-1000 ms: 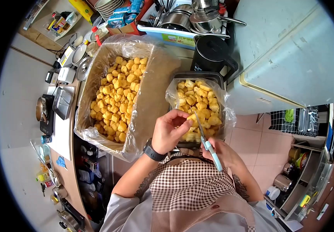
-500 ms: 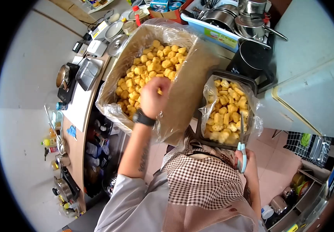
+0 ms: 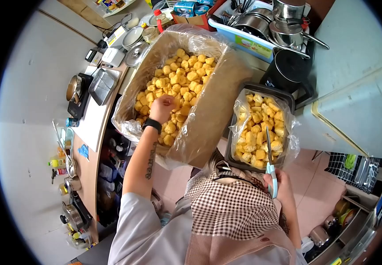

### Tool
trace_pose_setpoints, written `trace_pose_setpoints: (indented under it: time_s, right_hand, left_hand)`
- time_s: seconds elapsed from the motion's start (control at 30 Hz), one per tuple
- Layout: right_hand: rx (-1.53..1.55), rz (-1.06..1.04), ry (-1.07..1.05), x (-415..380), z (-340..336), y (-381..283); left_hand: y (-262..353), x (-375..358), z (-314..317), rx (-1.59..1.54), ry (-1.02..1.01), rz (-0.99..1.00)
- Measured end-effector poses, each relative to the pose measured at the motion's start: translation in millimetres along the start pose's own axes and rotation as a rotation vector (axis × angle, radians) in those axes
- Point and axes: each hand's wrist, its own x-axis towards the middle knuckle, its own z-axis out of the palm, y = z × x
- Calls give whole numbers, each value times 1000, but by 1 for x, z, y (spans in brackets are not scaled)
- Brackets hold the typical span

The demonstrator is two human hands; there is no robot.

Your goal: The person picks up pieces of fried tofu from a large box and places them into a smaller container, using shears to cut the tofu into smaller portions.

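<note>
A large cardboard box (image 3: 208, 119) lined with clear plastic holds many golden fried tofu puffs (image 3: 177, 79). Inside it, my left hand (image 3: 162, 109) is down among the puffs with its fingers curled together; what they hold, if anything, is hidden. My right hand (image 3: 280, 183) grips light-blue-handled scissors (image 3: 269, 152), whose blades look nearly closed and point away from me. Those blades lie over a dark tray (image 3: 292, 99) lined with a clear plastic bag (image 3: 292, 141). Tofu puffs (image 3: 259, 123) fill the bag, several showing pale cut insides.
Behind the tray stands a black pitcher (image 3: 290, 66). A blue basket (image 3: 239, 37) of pots and utensils sits at the back. On the left, a wooden counter (image 3: 91, 161) carries a metal tray (image 3: 102, 86) and a pan (image 3: 74, 88). The light-blue cabinet (image 3: 354, 97) borders the right side.
My left hand has moved left and down among the puffs, away from the box's right wall. The scissors in my right hand have shifted slightly left over the bag.
</note>
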Motion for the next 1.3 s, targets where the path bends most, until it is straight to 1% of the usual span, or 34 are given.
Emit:
trace_pose_setpoints:
  time_s: [0.03, 0.1, 0.13, 0.17, 0.23, 0.3, 0.33, 0.43, 0.5, 0.53, 0.57, 0.6, 0.63, 0.7, 0.73, 0.83, 0.87, 0.9, 0.93, 0.97, 1.03, 1.07, 1.1, 1.17, 1.2, 1.23, 1.3]
  right_hand:
    - [-12, 10, 7, -2, -1, -4]
    - [-39, -4, 14, -1, -1, -7]
    - [-57, -22, 13, 0, -1, -7]
    - [-77, -38, 12, -1, -1, -6]
    - [-43, -57, 28, 1, 0, -5]
    - [-8, -44, 17, -1, 1, -6]
    - [16, -31, 14, -1, 0, -10]
    - [90, -13, 33, -6, -2, -13]
    - [112, -36, 61, -7, -5, -5]
    - [128, -41, 55, -7, -6, -1]
    - [110, -47, 51, -8, -6, 1]
    - [90, -55, 50, -7, -5, 3]
    - [70, -63, 51, -6, -5, 5]
    - [26, -97, 48, -7, -3, 5]
    - [8, -105, 45, -6, -2, 3]
    - [-2, -104, 42, -8, -1, 0]
    - [-3, -117, 50, -6, -1, 2]
    - [-1, -127, 61, -6, -1, 3]
    - [4, -64, 34, -8, -2, -3]
    - [-21, -146, 12, -5, 0, -5]
    - [-87, -307, -24, -2, 2, -9]
    - [-81, -210, -98, 0, 1, -10]
    - [-292, -100, -143, -2, 0, -32]
    - [-214, -98, -189, 0, 4, -31]
    - [-198, -110, -223, 2, 4, -28]
    - [-157, -104, -253, 3, 4, -26]
    - [-147, -142, -287, 5, 2, -24]
  left_hand:
    - [3, -3, -3, -395, -49, -119]
    - [20, -15, -8, -686, 11, -108]
    - [34, -22, -11, -746, 16, -72]
    - [43, -28, -10, -882, 13, -85]
    - [92, -46, -4, -1029, 20, 45]
    - [135, -59, 3, -1042, -99, 166]
    - [158, -62, 0, -1052, -145, 148]
    - [153, -35, -21, -1048, -149, 96]
    - [92, 0, -17, -636, 42, 139]
    - [46, 17, -12, -205, 102, 240]
    - [34, 16, -15, 171, 14, 158]
    - [7, 21, -5, 344, -109, 88]
    - [4, 13, 0, 505, -151, 144]
    - [10, 6, 11, 574, -206, 7]
    - [2, 10, 18, 589, -237, 21]
    - [12, 5, 17, 492, -42, 51]
    - [18, 1, 13, 165, 58, 93]
    - [27, -1, 10, -204, 35, -39]
    - [52, -12, 7, -440, 16, -1]
    - [84, -26, 6, -679, -4, 35]
    - [135, -55, 13, -930, -121, 34]
    - [159, -69, 21, -1110, -168, 38]
    - [170, -80, 31, -1154, -198, 36]
    - [188, -97, 43, -1154, -295, -28]
    - [198, -104, 49, -1241, -314, -47]
    - [204, -109, 53, -1180, -317, -15]
    - [207, -114, 58, -1107, -385, -8]
